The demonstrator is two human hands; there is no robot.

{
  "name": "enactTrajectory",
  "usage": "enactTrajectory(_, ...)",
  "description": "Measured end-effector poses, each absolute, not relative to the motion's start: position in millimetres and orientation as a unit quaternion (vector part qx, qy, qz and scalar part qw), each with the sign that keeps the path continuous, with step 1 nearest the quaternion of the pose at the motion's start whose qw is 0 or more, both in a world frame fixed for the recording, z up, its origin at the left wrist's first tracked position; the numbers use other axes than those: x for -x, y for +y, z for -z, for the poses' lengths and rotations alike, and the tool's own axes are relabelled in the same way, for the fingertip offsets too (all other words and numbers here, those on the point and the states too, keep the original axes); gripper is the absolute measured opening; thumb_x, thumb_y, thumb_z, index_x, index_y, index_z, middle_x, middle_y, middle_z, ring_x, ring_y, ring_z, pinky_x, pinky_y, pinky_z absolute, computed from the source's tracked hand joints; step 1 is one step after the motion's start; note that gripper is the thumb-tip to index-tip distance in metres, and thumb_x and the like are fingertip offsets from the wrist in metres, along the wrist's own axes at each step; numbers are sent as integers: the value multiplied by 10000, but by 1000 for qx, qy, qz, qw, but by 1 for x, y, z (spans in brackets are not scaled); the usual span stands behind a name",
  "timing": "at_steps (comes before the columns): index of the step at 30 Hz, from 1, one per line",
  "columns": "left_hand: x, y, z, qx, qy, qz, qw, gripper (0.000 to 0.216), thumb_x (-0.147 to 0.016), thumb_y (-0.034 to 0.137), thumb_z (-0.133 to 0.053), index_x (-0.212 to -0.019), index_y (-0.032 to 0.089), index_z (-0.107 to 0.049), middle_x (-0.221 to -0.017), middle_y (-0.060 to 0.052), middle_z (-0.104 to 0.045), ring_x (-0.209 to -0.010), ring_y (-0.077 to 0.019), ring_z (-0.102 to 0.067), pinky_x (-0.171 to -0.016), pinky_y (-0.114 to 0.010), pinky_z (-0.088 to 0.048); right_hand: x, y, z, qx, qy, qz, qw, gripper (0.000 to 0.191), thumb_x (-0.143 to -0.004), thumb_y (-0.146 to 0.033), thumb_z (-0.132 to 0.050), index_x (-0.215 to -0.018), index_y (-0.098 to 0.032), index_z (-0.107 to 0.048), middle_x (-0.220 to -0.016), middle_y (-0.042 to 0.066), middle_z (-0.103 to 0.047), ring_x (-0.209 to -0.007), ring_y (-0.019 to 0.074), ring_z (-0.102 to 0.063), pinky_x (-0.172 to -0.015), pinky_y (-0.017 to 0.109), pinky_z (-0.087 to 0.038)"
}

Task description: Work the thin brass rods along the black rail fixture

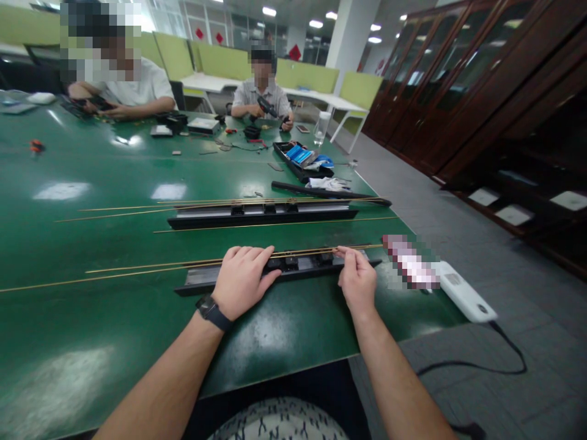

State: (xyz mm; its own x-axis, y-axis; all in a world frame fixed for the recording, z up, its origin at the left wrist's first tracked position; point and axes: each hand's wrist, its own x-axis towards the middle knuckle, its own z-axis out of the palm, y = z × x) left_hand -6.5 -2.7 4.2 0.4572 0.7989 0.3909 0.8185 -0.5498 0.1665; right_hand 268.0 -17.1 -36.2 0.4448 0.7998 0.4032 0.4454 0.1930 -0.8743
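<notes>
In front of me lies a long black rail (302, 275) with a grey inside and small black blocks in it. My left hand (243, 278) grips across its left half, fingers over the far edge and thumb at the near wall. Thin golden rods (137, 267) run along the rail and stick out past its left end. Near the right end, my right hand (358, 275) is closed, thumb and forefinger pinching a thin golden rod at the rail's far side. The fingertips hide the exact pinch point.
Beyond lies a second black rail (261, 217) with more golden rods on and beside it. A black tray (316, 174) holds blue packs; gloves (328, 184) lie nearby. At right are a blurred phone-like object and a white power strip (465, 292). Two people sit across the green table (114, 165).
</notes>
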Motion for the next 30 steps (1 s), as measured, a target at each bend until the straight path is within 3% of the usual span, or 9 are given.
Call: enactTrajectory(30, 7, -3, -3, 854, -473, 216, 35, 458, -995, 477, -607, -1344, 183, -638, -1198, -118, -752, -1101, -304, -672, -976, -482, -440, -268, -18, 37, 615, -511, -155, 580, 480, -1023, -562, -480, -1139, -189, -759, -1072, 108, -805, -873, 238, -779, -717, 341, -623)
